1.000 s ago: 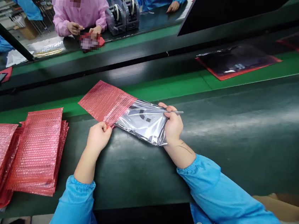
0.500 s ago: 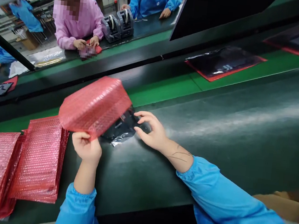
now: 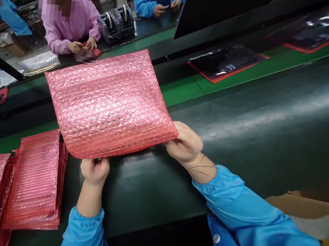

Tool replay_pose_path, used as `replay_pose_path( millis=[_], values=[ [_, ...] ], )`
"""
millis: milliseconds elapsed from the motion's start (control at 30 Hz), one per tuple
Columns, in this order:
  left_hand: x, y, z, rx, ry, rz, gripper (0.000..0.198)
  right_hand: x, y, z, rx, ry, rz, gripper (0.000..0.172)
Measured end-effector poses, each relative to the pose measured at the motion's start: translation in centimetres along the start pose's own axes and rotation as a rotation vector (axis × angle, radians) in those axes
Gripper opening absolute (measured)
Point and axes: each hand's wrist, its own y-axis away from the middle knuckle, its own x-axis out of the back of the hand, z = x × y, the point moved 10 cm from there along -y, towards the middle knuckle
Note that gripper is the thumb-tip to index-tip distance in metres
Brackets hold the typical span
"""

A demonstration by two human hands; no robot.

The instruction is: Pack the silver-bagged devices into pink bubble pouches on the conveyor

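Note:
A red bubble-wrap bag (image 3: pixel 113 106) is held up above the dark green bench, its broad face toward me. My left hand (image 3: pixel 95 169) is closed on its lower edge near the left. At the bag's lower right corner, my right hand (image 3: pixel 185 141) grips it with the fingers partly hidden behind. The dark item in a clear, shiny film seen before is out of sight, and whether it lies behind or inside the bag cannot be told.
Stacks of red bubble bags (image 3: pixel 33 179) lie at the left. Dark wrapped items on red bags (image 3: pixel 228 63) rest on the green strip. Across the bench, a person in pink (image 3: pixel 72 19) works beside a tape dispenser (image 3: pixel 116 23). A cardboard box (image 3: pixel 306 200) stands at right.
The bag has opened out flat and faces me more fully. My right hand, apart from it before with fingers spread, now grips its right corner. The dark item has gone from sight.

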Motion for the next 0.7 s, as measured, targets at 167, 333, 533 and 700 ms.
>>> replay_pose_path(
  millis=[167,333,533,700],
  values=[
    [0.4,-1.6,4.5,-0.225,-0.033,0.111,0.017,-2.1,-1.2,0.7,-0.072,0.139,-0.053,0.015],
    [-5.2,-3.5,1.1,-0.024,-0.112,-0.301,0.009,-5.0,-1.9,5.3,-0.17,0.296,-0.376,0.011],
    [-6.7,-2.7,-1.0,0.122,-0.029,-0.405,0.009,-6.6,-0.1,7.2,-0.385,0.012,-0.567,0.011],
    [-6.8,-1.7,-1.0,0.338,0.239,-0.279,0.021,-7.7,1.0,8.2,-0.596,-0.345,-0.434,0.053]
  ],
)
